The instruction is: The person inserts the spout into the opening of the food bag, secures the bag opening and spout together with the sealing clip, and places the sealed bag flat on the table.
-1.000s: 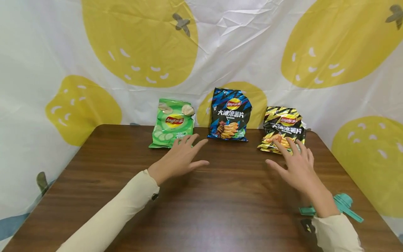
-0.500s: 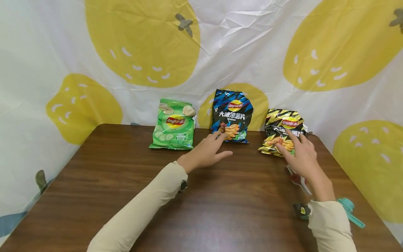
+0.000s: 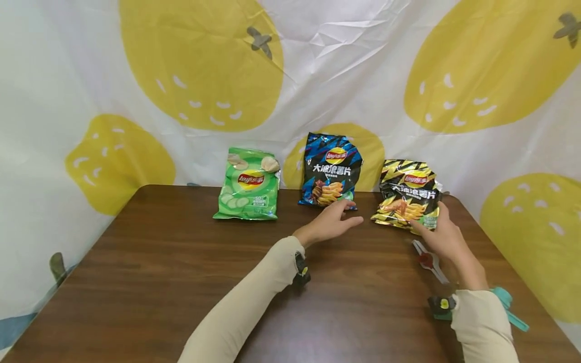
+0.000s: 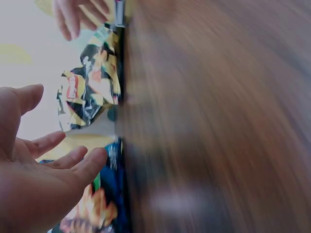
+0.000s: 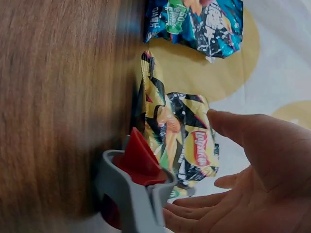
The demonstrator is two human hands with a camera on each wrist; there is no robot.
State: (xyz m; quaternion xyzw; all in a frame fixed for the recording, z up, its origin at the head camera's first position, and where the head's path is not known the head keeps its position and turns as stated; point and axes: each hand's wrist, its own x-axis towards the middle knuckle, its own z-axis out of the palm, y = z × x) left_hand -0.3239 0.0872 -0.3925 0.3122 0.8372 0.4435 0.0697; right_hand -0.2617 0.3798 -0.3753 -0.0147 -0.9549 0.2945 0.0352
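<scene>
My left hand [image 3: 329, 222] is nearest the lower edge of the blue-and-black Lay's chip bag [image 3: 331, 169], its fingers extended and holding nothing. In the left wrist view the left palm [image 4: 43, 189] partly covers that bag. Around the right edge of the yellow-and-black chip bag [image 3: 406, 194] my right hand [image 3: 447, 237] spreads its thumb and fingers. The right wrist view has the thumb [image 5: 233, 124] near the top of this bag [image 5: 170, 126], with no firm grip visible. Below the right hand lies a grey, long-handled tool [image 3: 428, 261] with a red cone-like part.
A green Lay's chip bag [image 3: 249, 184] stands at the back left of the brown table [image 3: 159, 282]. Partly behind the right sleeve lies a teal plastic tool [image 3: 506, 302] with a round part. A fruit-print cloth [image 3: 204, 75] hangs behind the table.
My left hand has moved right, from near the green chip bag to the blue-and-black one. The right hand has shifted to the right edge of the yellow-and-black bag, uncovering the grey tool.
</scene>
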